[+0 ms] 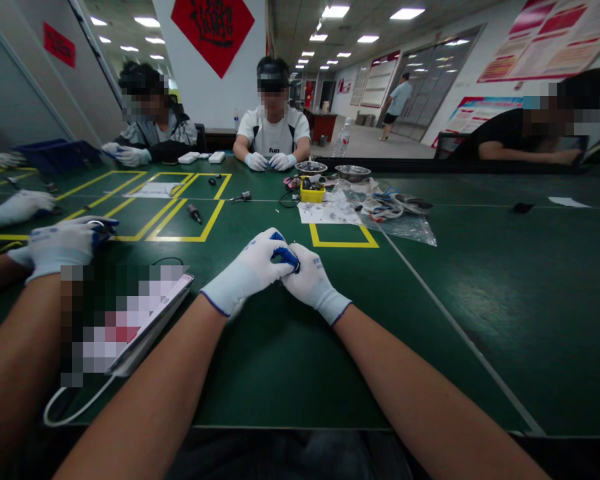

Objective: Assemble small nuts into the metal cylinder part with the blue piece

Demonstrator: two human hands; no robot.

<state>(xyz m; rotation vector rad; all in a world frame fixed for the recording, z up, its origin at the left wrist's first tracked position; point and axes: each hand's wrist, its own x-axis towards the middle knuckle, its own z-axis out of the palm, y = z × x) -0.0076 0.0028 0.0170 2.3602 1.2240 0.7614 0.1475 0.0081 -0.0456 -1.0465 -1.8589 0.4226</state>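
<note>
Both of my hands wear white gloves with blue on the finger side, and they meet above the green table [290, 373]. My left hand [257, 265] comes in with thumb and fingers closed in a pinch against the right. My right hand [311, 277] is curled, its fingers bent inward at the same spot. Whatever sits between the fingertips is small and mostly covered; just a dark bit shows, and I cannot make out its kind. Beyond the hands lies a white sheet [313, 213] with small parts on it.
At left are a propped device [153, 327] with a white cable [75, 421] and a co-worker's gloved hand [63, 245]. Farther off stand a yellow bin [313, 193], metal bowls [353, 172], bagged cables [395, 205] and a dark tool [195, 213]. Other people sit around the table.
</note>
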